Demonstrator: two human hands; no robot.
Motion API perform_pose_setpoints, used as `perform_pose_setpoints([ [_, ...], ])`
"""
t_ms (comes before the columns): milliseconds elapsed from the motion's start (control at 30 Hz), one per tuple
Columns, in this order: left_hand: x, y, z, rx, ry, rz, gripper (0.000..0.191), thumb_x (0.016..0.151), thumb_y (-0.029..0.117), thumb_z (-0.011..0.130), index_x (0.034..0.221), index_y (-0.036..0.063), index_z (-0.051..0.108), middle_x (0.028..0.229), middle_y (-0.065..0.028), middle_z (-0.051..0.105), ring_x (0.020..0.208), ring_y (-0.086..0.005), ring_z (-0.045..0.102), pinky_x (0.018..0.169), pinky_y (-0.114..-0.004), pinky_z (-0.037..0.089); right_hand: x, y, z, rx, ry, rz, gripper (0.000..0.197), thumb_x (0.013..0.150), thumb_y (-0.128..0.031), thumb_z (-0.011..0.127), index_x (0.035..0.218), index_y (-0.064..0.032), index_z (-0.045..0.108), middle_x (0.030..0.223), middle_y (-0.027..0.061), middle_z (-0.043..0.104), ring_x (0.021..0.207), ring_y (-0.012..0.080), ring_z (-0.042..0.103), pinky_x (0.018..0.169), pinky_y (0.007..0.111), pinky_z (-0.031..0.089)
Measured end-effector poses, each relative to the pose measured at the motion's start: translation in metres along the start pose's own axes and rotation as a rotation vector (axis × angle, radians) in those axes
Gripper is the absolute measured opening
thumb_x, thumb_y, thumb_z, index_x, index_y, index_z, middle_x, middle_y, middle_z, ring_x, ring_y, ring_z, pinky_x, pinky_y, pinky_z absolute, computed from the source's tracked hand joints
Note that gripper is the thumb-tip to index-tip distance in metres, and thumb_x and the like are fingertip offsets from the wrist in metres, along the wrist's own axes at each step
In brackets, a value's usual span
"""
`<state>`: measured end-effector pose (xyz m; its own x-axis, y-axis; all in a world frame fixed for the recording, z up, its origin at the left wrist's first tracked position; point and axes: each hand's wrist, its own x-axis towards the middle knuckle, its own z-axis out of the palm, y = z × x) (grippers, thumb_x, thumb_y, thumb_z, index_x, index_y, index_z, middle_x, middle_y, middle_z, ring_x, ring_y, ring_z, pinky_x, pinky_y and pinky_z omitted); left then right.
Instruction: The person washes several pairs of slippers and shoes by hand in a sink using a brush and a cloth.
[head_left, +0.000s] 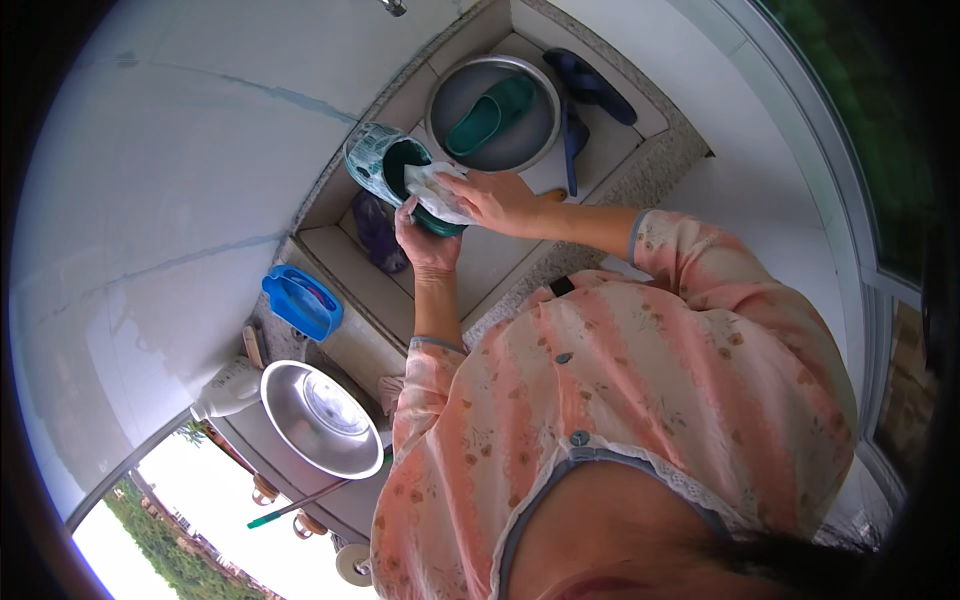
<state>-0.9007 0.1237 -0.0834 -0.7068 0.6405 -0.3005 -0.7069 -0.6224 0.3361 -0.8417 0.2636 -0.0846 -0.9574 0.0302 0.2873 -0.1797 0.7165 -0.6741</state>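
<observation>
My left hand (429, 238) grips the heel end of a green clog (375, 161), whose upper is streaked with white suds. A white cloth (435, 195) is in my right hand (495, 201), pressed at the clog's foot opening. Behind my hands, a round metal basin (551, 139) of greyish water stands in a tiled sink (487, 262). A second green clog (491, 116) lies in that basin, partly under the water as far as I can see.
Dark blue slippers (596, 86) lie in the sink right of the basin, and a purple item (379, 232) lies under my left hand. A blue plastic scoop (302, 304) is on the ledge. Nearby are an empty steel basin (300, 420), a white jug (229, 388) and a brush (253, 345).
</observation>
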Motion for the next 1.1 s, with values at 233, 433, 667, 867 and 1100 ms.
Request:
perform_pose_setpoints([
  [233, 0.002, -0.002, -0.031, 0.106, 0.186, 0.004, 0.076, 0.083, 0.071, 0.038, 0.129, 0.0102, 0.043, 0.122, -0.0093, 0.053, 0.111, -0.027, 0.05, 0.098, -0.042, 0.04, -0.008, -0.017, 0.034, 0.004, -0.184, 0.066, 0.053, 0.086, -0.02, 0.053, 0.132, -0.0001, 0.037, 0.064, 0.0164, 0.061, 0.053, 0.0338, 0.06, 0.049, 0.045, 0.046],
  [433, -0.005, -0.035, -0.005, 0.304, 0.242, -0.045, 0.061, 0.093, 0.059, 0.031, 0.136, 0.0159, 0.037, 0.13, -0.0047, 0.049, 0.117, -0.0242, 0.049, 0.097, -0.042, 0.041, 0.068, 0.024, 0.036, -0.176, -0.105, 0.138, 0.018, 0.076, -0.015, 0.058, 0.08, 0.0022, 0.061, 0.067, 0.0201, 0.063, 0.06, 0.0351, 0.063, 0.054, 0.044, 0.05],
  [667, -0.003, 0.012, -0.015, 0.308, 0.266, 0.11, 0.07, 0.089, 0.066, 0.031, 0.133, 0.0123, 0.038, 0.126, -0.0076, 0.05, 0.114, -0.0259, 0.049, 0.098, -0.042, 0.04, 0.011, -0.017, 0.036, 0.033, 0.034, -0.079, 0.045, 0.082, -0.023, 0.057, 0.121, -0.0017, 0.049, 0.057, 0.0146, 0.06, 0.048, 0.0315, 0.059, 0.044, 0.041, 0.046],
  [867, 0.001, -0.007, -0.005, 0.297, 0.292, 0.09, 0.067, 0.092, 0.059, 0.035, 0.14, 0.0136, 0.031, 0.137, -0.0055, 0.042, 0.123, -0.0235, 0.043, 0.103, -0.04, 0.036, 0.054, 0.016, 0.03, -0.47, -0.174, -0.067, 0.044, 0.072, -0.015, 0.062, 0.114, -0.0033, 0.054, 0.059, 0.0094, 0.062, 0.052, 0.0249, 0.063, 0.043, 0.035, 0.046],
  [1100, 0.001, 0.003, -0.022, 0.223, 0.239, 0.176, 0.065, 0.091, 0.061, 0.033, 0.137, 0.0154, 0.035, 0.133, -0.0034, 0.046, 0.12, -0.0241, 0.045, 0.103, -0.04, 0.035, 0.012, -0.009, 0.014, -0.362, -0.218, -0.219, 0.058, 0.076, -0.016, 0.058, 0.128, 0.0051, 0.044, 0.051, 0.0095, 0.057, 0.042, 0.0225, 0.057, 0.038, 0.035, 0.041],
])
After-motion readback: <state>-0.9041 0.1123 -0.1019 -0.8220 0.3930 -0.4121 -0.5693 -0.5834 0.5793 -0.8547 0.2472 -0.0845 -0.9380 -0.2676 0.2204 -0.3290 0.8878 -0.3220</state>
